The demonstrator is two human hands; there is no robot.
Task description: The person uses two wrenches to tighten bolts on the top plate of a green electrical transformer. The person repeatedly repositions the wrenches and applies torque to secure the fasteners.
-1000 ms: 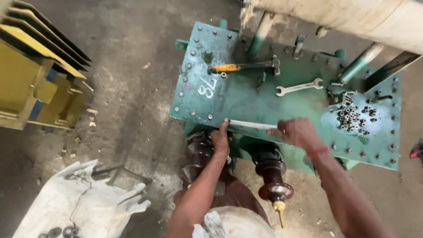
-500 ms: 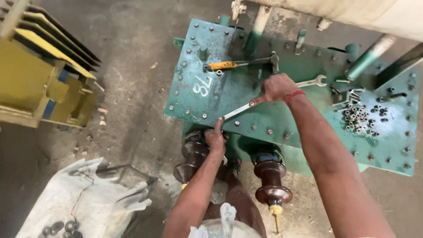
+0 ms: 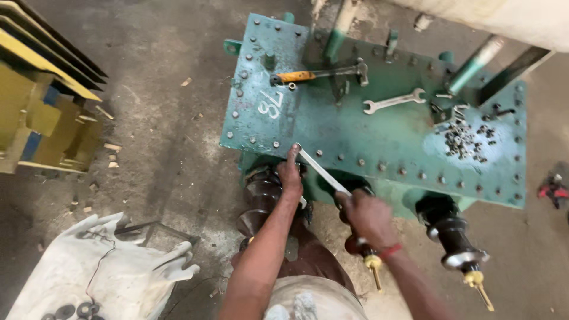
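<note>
A green bolted steel cover plate [image 3: 332, 127] lies flat in front of me. My right hand [image 3: 366, 214] grips the handle end of a silver spanner [image 3: 320, 170], whose head sits on a bolt at the plate's near edge. My left hand [image 3: 290, 175] presses on that spanner head with its fingers, by the plate's near left rim. Dark ribbed insulators [image 3: 261, 201] stick out from under the near edge, partly hidden by my arms.
On the plate lie an orange-handled hammer [image 3: 317, 74], a second open-ended spanner [image 3: 394, 101] and a heap of loose nuts [image 3: 465, 139]. A yellow metal frame [image 3: 41, 101] stands left. A white sack [image 3: 95, 272] with washers lies near left. Another insulator [image 3: 453, 234] projects right.
My right hand has swung the spanner handle back from over the plate's middle toward me, down past the near edge. My left hand stayed on the spanner head.
</note>
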